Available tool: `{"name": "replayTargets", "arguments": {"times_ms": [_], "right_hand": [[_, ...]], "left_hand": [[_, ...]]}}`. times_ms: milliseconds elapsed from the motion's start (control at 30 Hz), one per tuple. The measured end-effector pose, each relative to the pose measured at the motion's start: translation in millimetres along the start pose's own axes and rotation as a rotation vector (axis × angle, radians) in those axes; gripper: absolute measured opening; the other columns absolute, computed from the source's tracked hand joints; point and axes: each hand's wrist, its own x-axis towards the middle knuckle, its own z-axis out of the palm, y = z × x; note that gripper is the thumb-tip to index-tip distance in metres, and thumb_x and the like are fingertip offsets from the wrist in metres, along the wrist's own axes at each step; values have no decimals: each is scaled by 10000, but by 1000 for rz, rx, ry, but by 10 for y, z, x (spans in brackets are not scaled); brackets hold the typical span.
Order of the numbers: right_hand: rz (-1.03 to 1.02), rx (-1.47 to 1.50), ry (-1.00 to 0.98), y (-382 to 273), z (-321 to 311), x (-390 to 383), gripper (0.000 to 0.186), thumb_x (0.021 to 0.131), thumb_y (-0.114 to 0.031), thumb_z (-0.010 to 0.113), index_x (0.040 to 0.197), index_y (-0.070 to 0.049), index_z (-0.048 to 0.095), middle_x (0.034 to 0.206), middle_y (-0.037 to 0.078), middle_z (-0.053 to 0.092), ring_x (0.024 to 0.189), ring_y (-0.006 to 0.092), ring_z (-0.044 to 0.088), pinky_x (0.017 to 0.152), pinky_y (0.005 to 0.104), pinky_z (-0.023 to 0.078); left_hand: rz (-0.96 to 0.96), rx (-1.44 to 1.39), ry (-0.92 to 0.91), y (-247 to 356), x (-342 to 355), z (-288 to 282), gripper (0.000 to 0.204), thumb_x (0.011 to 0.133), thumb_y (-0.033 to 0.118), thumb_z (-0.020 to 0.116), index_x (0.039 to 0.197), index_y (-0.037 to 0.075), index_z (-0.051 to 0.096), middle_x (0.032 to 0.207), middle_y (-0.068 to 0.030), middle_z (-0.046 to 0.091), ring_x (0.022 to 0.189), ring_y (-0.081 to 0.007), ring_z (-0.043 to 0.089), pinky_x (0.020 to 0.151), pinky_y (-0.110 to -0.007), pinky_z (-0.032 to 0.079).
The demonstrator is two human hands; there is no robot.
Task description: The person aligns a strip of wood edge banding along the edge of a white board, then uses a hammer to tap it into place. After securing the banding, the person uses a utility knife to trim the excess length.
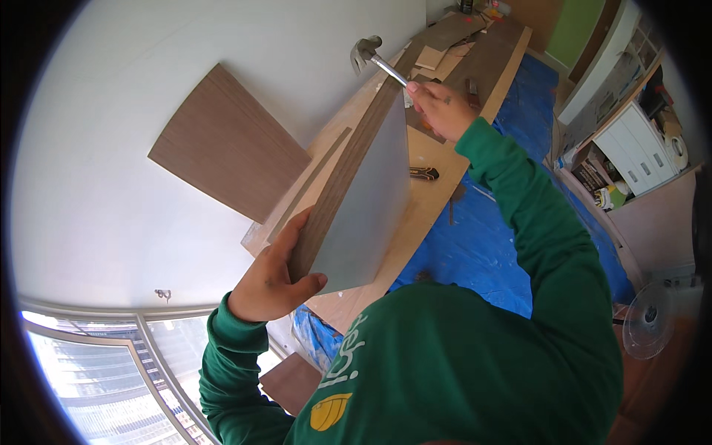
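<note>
With my right hand [441,110] closed round its handle, I hold a claw hammer [380,59] raised over the far end of a panel. The panel [363,200] stands on its edge on the workbench, with a pale grey face and a brown wood-grain top edge [348,174]. My left hand [278,278] grips its near end, thumb on the grey face and fingers on the other side. The hammer head is apart from the panel. A utility knife [423,173] with a black and yellow handle lies on the bench to the right of the panel.
A brown wood-grain board [230,144] leans against the white wall. A thin strip [311,182] lies left of the panel. Offcuts [449,33] are piled at the bench's far end. Blue sheeting [475,230] covers the floor at right, near a white drawer unit [636,148] and a fan [649,319].
</note>
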Motion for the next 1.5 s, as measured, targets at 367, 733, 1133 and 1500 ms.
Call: {"name": "replayTargets", "arguments": {"times_ms": [367, 733, 1133, 1500], "right_hand": [[-116, -102, -111, 192, -123, 73, 523, 1085, -552, 496, 833, -95, 529, 656, -57, 405, 541, 64, 367, 465, 279, 309], [-72, -315, 12, 138, -186, 100, 694, 1069, -659, 413, 931, -15, 630, 709, 42, 499, 697, 183, 492, 672, 368, 440], [-115, -399, -49, -266, 245, -663, 693, 1097, -619, 371, 830, -3, 544, 640, 106, 427, 617, 229, 446, 621, 418, 416], [-392, -283, -187, -533, 1006, -1768, 524, 1112, -454, 465, 796, -46, 554, 616, 182, 554, 551, 425, 557, 528, 494, 425]], "left_hand": [[99, -643, 506, -864, -320, 1136, 798, 759, 117, 943, 1431, -10, 532, 1343, -124, 626, 1290, -270, 563, 1089, -411, 434], [149, 144, 625, -1000, -103, 1293, 271, 737, 64, 772, 980, -34, 703, 860, -183, 682, 782, -362, 685, 692, -438, 542], [320, -151, 535, -852, -55, 1175, 399, 748, 9, 694, 1141, -47, 659, 900, -173, 657, 767, -317, 679, 709, -373, 547], [302, -306, 553, -896, -49, 1162, 195, 745, -7, 707, 934, -10, 658, 944, -158, 664, 749, -331, 665, 649, -394, 533]]}}
